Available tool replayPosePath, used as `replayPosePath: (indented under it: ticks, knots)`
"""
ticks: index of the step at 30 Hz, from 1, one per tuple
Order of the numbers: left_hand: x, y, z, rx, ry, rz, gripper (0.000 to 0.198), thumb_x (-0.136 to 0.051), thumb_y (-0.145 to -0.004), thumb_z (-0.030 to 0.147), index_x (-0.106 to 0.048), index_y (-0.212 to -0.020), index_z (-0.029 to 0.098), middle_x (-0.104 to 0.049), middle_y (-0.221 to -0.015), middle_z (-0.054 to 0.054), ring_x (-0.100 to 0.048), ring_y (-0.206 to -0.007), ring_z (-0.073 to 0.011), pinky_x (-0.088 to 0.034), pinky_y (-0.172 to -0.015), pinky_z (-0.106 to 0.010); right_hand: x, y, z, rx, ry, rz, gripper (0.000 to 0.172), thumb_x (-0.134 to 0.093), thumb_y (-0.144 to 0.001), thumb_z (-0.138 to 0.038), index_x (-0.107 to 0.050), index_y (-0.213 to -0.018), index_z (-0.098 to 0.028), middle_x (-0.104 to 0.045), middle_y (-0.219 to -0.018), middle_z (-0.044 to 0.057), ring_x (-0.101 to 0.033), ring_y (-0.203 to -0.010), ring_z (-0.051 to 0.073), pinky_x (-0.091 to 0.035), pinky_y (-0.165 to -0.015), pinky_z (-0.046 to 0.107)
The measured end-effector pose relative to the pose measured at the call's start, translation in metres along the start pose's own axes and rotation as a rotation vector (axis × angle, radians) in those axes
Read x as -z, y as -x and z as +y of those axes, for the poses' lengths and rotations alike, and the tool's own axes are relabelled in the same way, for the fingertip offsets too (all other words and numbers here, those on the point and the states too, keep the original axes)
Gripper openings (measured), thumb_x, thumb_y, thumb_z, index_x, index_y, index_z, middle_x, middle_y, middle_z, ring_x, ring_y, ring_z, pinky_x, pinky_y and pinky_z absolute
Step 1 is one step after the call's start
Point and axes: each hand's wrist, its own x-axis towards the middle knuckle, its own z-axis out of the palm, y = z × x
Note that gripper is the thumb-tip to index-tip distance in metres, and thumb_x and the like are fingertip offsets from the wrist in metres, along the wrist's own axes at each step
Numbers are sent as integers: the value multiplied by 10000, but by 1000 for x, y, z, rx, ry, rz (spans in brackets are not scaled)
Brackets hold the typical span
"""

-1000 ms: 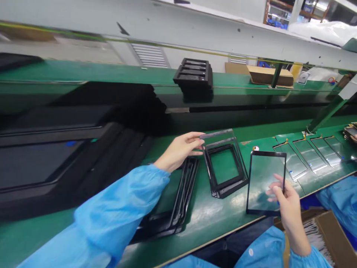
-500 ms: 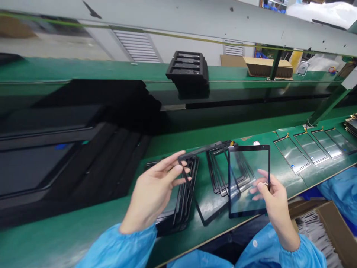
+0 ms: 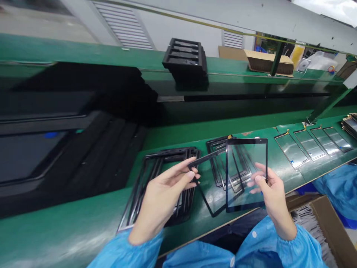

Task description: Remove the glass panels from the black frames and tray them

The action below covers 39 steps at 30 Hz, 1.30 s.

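Note:
My left hand [image 3: 163,197] grips a thin black frame [image 3: 205,158] by one edge, holding it up over the bench. My right hand [image 3: 272,197] holds a clear, black-bordered glass panel [image 3: 241,173] upright, its fingers showing through the glass. The frame's lower corner lies just left of the panel, and the two look apart. Below them are a stack of black frames [image 3: 170,154] near my left hand and a second stack of frames [image 3: 216,147] behind the panel. Several clear panels [image 3: 309,145] lie in a row to the right.
A green workbench [image 3: 223,130] runs across the view. Large black trays [image 3: 50,149] lie at left, and a stack of black trays [image 3: 185,59] stands on the far shelf. A cardboard box [image 3: 326,230] sits at lower right, beside another person's blue sleeve [image 3: 337,190].
My left hand has shifted right, bringing the black frame closer to the glass panel. The right hand and panel stay nearly the same, while the whole view has drifted slightly.

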Motion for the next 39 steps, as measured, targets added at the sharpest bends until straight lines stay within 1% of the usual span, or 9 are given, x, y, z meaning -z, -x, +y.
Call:
replayPosePath:
  ticks: [5,9,14,18,23,29,34,37,39]
  knots:
    - [2,15,-2,19,85,-32,605,-964,-679,500,-834,-1201,222,-773,-895,-25,-732,-752,-170,-644,-632,-237,-2,4,-1,2,28,-16,484,-888,-787,-434,-763,-1191,-198,-765,-830,9,-790,-696,194,-644,-536,251]
    - [-1,21,-4,30,123,-84,537,-956,-704,461,-849,-1170,216,-772,-896,-39,-730,-749,-177,-634,-621,-249,-2,7,1,11,58,-13,495,-898,-793,-456,-776,-1201,-203,-761,-850,15,-786,-712,192,-649,-545,253]
    - [-9,19,-10,55,156,-130,480,-925,-732,386,-850,-1166,198,-757,-880,-32,-711,-719,-156,-620,-627,-249,1,10,5,29,85,-23,483,-901,-806,-462,-788,-1200,-208,-755,-850,14,-773,-682,183,-651,-532,257]
    - [-12,17,-15,38,176,-135,483,-902,-760,375,-837,-1205,200,-745,-877,-27,-705,-735,-152,-612,-632,-243,8,12,5,35,112,-26,477,-890,-821,-476,-794,-1200,-202,-758,-852,21,-777,-666,200,-666,-527,290]
    - [-19,14,-16,45,172,-172,498,-900,-766,378,-830,-1227,203,-721,-857,-14,-697,-706,-138,-614,-644,-245,17,9,5,24,127,-15,469,-895,-820,-467,-797,-1195,-204,-757,-854,19,-786,-673,205,-663,-528,283]
    - [-29,9,-18,89,148,-172,558,-930,-727,443,-822,-1227,220,-698,-904,-9,-706,-715,-149,-638,-618,-267,8,5,2,19,81,-15,471,-893,-812,-439,-787,-1209,-208,-752,-847,8,-782,-690,180,-650,-549,248]
    - [-28,8,-23,87,140,-154,558,-940,-725,454,-823,-1221,226,-709,-916,-12,-712,-722,-144,-632,-607,-239,-4,4,-6,29,62,-68,450,-859,-828,-420,-773,-1213,-204,-741,-824,0,-789,-695,190,-637,-539,251]
    - [-28,8,-25,83,144,-146,547,-945,-724,442,-827,-1214,230,-717,-911,-13,-715,-724,-144,-638,-618,-242,-2,4,-5,32,80,-77,423,-840,-843,-400,-769,-1209,-200,-729,-817,-6,-791,-698,193,-633,-537,249]
    - [-30,10,-23,85,149,-152,533,-945,-722,435,-833,-1197,222,-723,-904,-17,-714,-718,-148,-641,-618,-251,6,7,-1,45,107,-81,442,-825,-862,-388,-753,-1257,-205,-723,-828,-9,-783,-678,184,-619,-522,241]
